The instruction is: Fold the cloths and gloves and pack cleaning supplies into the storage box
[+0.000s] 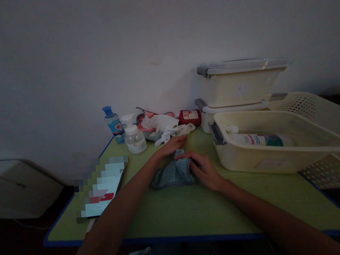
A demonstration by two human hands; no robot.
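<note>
A grey-blue checked cloth (pixel 174 174) with a dark-and-white edging lies bunched on the table in front of me. My right hand (pixel 205 169) is closed on its right edge, thumb and fingers lifting a fold. At the cloth's far side, my left hand (pixel 173 145) has its fingers stretched out to the right, just short of some crumpled white gloves (pixel 170 133). Nothing shows between the left fingers, though their undersides are hidden.
Behind stand a blue bottle (pixel 116 126), a clear pump bottle (pixel 135 141) and a red patterned item (pixel 190 117). A pixelated tablet-like screen (pixel 104 190) lies left. To the right, a cream bin (pixel 260 165) holds a white bottle (pixel 249 139), before stacked lidded boxes (pixel 241 88).
</note>
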